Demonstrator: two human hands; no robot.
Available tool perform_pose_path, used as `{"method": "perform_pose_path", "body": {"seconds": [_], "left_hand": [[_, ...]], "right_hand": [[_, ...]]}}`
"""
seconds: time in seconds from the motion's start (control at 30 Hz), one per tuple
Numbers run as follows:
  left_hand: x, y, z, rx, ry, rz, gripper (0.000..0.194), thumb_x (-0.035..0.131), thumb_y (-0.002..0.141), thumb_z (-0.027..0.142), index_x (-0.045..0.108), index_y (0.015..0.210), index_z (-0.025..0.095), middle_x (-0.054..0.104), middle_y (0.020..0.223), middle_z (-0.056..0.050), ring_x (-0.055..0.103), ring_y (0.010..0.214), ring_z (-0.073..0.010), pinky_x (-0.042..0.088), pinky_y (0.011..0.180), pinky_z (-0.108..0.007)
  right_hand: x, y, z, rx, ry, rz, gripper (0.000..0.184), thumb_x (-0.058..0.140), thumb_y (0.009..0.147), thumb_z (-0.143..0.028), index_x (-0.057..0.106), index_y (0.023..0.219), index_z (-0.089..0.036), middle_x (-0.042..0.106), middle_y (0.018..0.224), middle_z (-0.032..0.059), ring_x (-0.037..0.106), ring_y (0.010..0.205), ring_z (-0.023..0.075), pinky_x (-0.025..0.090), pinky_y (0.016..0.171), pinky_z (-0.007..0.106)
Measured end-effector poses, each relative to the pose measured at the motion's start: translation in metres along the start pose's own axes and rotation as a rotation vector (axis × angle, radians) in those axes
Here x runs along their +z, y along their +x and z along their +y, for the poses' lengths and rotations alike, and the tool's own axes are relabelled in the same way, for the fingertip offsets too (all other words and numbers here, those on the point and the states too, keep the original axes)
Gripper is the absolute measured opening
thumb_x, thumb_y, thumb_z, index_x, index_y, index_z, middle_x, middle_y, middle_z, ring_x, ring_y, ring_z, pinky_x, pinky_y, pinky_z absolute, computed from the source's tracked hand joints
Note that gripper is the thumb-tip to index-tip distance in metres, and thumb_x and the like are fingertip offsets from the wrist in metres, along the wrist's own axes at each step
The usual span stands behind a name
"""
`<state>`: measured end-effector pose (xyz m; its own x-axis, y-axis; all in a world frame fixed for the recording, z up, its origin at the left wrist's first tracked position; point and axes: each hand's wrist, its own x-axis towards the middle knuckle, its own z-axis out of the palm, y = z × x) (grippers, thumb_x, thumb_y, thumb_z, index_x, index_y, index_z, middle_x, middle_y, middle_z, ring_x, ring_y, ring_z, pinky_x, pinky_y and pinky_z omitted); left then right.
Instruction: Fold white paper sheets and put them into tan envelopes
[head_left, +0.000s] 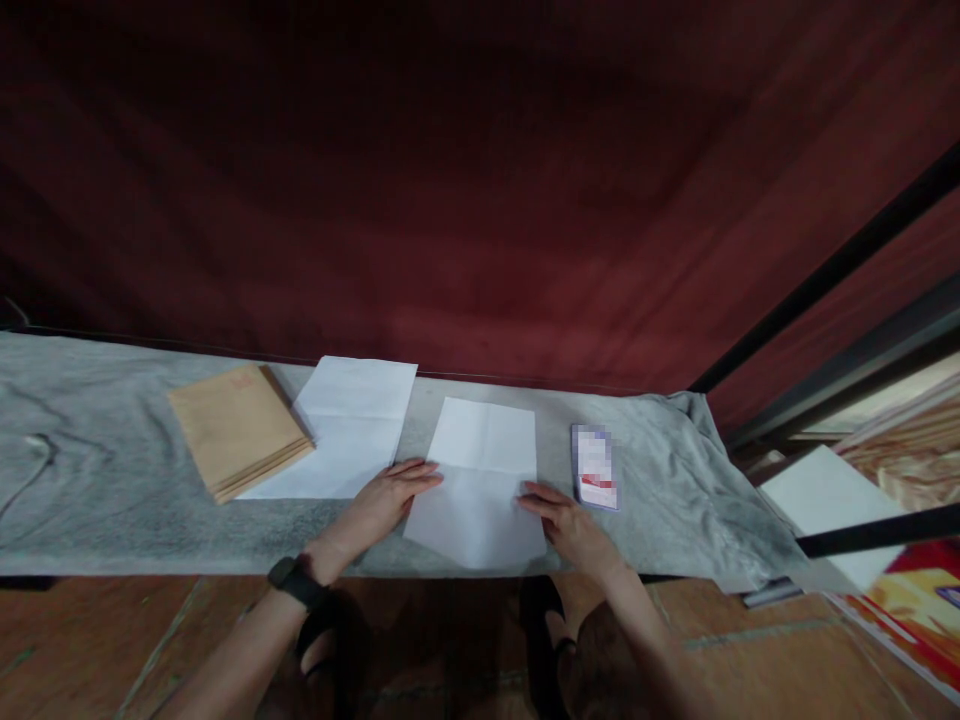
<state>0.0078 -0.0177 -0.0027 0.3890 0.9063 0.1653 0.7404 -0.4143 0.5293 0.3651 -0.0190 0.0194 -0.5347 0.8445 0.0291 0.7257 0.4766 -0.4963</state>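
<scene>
Lower centre of frame: my left fingers [417,476] and right fingers [546,495] rest unclamped on opposite edges of 1 white sheet [478,500], creased already, not folded shut.

From my distant seat I see a rather dim picture: the red curtain [465,200] sinks almost to black at the top, while the white sheet [480,475] looks bright. I cannot tell the light's source. Shadow darkens the floor [446,640] below the worktop [247,535]. Fine detail is soft; square blocks blur the flat item [596,468].
</scene>
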Motion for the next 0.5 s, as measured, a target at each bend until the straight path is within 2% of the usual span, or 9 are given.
{"method": "perform_pose_path", "body": {"seconds": [0.13, 0.27, 0.37, 0.43, 0.5], "left_hand": [[-0.002, 0.001, 0.001, 0.014, 0.034, -0.013, 0.054, 0.044, 0.083, 0.002, 0.068, 0.124, 0.029, 0.063, 0.136, -0.001, 0.054, 0.13, -0.0172, 0.043, 0.112, -0.04], [-0.004, 0.004, 0.008, -0.024, 0.007, -0.044, 0.054, 0.046, 0.08, 0.0, 0.07, 0.119, 0.028, 0.062, 0.137, -0.002, 0.052, 0.132, -0.0181, 0.042, 0.113, -0.04], [-0.006, 0.005, 0.011, -0.068, -0.056, -0.064, 0.055, 0.048, 0.076, -0.001, 0.073, 0.115, 0.029, 0.061, 0.139, -0.003, 0.052, 0.132, -0.02, 0.045, 0.11, -0.041], [-0.009, 0.007, 0.01, -0.072, -0.116, -0.087, 0.05, 0.049, 0.078, 0.002, 0.074, 0.112, 0.029, 0.063, 0.136, -0.002, 0.055, 0.13, -0.0201, 0.046, 0.108, -0.041], [-0.01, 0.012, 0.01, -0.089, -0.142, -0.061, 0.045, 0.048, 0.081, 0.007, 0.073, 0.113, 0.028, 0.065, 0.133, -0.003, 0.058, 0.126, -0.0199, 0.046, 0.108, -0.04]], "right_hand": [[0.002, 0.0, 0.002, -0.094, -0.106, -0.019, 0.071, 0.038, 0.078, 0.008, 0.055, 0.138, -0.026, 0.049, 0.15, 0.0016, 0.043, 0.139, 0.0146, 0.036, 0.118, 0.036], [0.001, 0.006, 0.007, -0.044, -0.126, 0.036, 0.075, 0.033, 0.076, 0.01, 0.054, 0.139, -0.025, 0.051, 0.148, -0.0003, 0.047, 0.136, 0.0119, 0.041, 0.114, 0.03], [0.008, 0.019, 0.005, -0.008, -0.116, 0.125, 0.062, 0.037, 0.083, 0.004, 0.057, 0.137, -0.021, 0.054, 0.145, 0.0035, 0.05, 0.133, 0.0144, 0.042, 0.113, 0.031], [0.017, 0.03, 0.0, -0.005, -0.106, 0.166, 0.051, 0.042, 0.09, -0.006, 0.057, 0.137, -0.02, 0.054, 0.145, 0.0053, 0.05, 0.134, 0.0165, 0.041, 0.114, 0.034], [0.027, 0.041, -0.008, 0.003, -0.13, 0.194, 0.045, 0.045, 0.095, -0.016, 0.056, 0.138, -0.019, 0.052, 0.147, 0.0064, 0.047, 0.136, 0.0184, 0.039, 0.115, 0.038]]}}
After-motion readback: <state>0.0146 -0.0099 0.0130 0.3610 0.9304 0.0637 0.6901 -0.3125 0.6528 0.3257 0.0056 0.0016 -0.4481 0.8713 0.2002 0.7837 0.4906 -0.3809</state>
